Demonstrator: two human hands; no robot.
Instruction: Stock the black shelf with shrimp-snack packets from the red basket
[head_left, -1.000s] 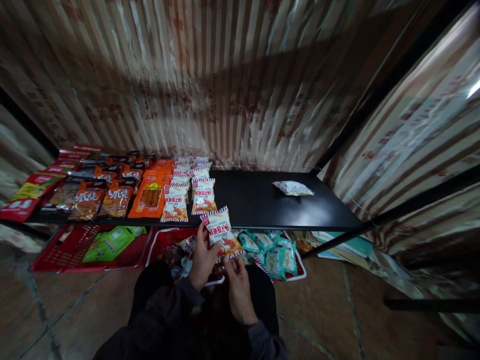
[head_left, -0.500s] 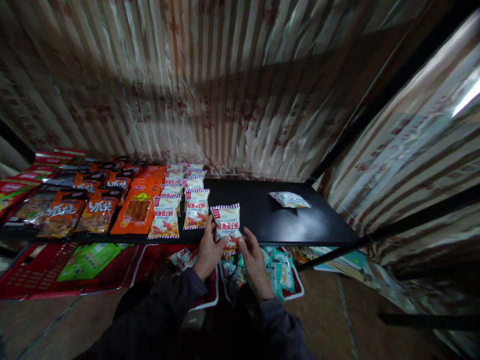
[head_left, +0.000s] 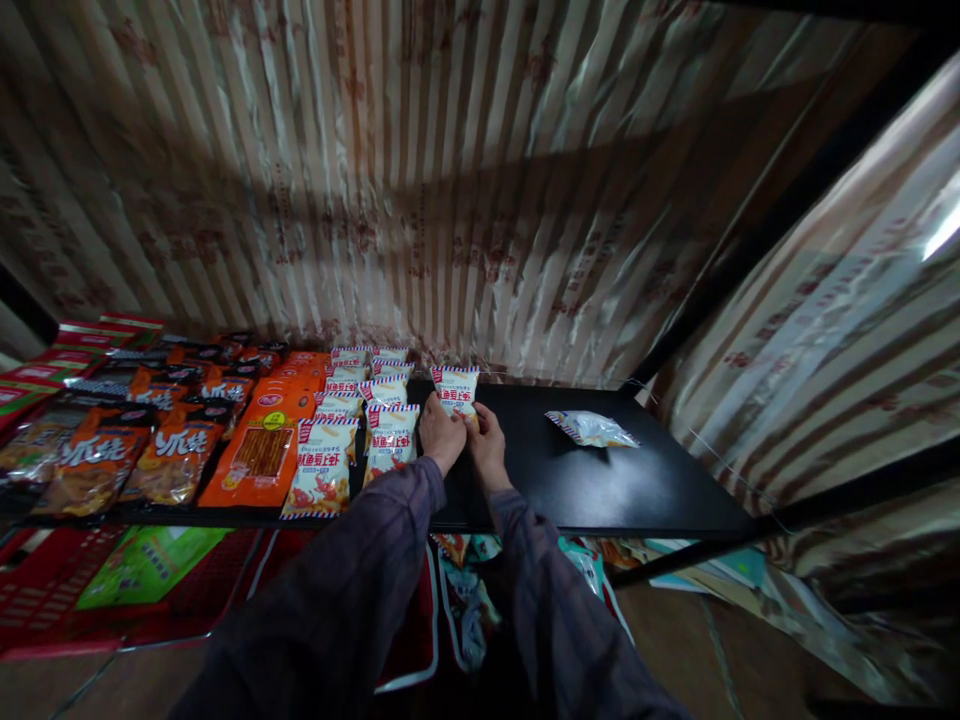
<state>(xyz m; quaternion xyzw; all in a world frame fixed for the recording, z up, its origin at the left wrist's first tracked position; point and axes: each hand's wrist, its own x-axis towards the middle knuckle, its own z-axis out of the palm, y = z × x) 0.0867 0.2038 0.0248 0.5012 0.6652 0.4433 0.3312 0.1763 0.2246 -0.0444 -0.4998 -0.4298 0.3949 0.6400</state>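
Both my hands hold one white snack bag (head_left: 454,388) with red lettering over the back part of the black shelf (head_left: 517,480). My left hand (head_left: 442,436) is closed on its lower left side, and my right hand (head_left: 487,445) grips the lower right corner. The bag's lower part is partly hidden by my fingers. Just left of it, matching white snack bags stand in two rows, the nearest being one bag (head_left: 391,437) and another bag (head_left: 321,466). A single silvery white bag (head_left: 592,429) lies flat on the shelf to the right.
Orange snack packets (head_left: 264,445) and black-and-orange bags (head_left: 174,452) fill the shelf's left side. Below are red baskets (head_left: 180,625), one with a green bag (head_left: 150,566). A striped curtain (head_left: 450,200) hangs behind, and a dark metal post (head_left: 697,300) slants at right.
My hands have carried the white snack bag from the shelf's front edge toward the back. My forearms now reach over the shelf, and the view has shifted slightly.
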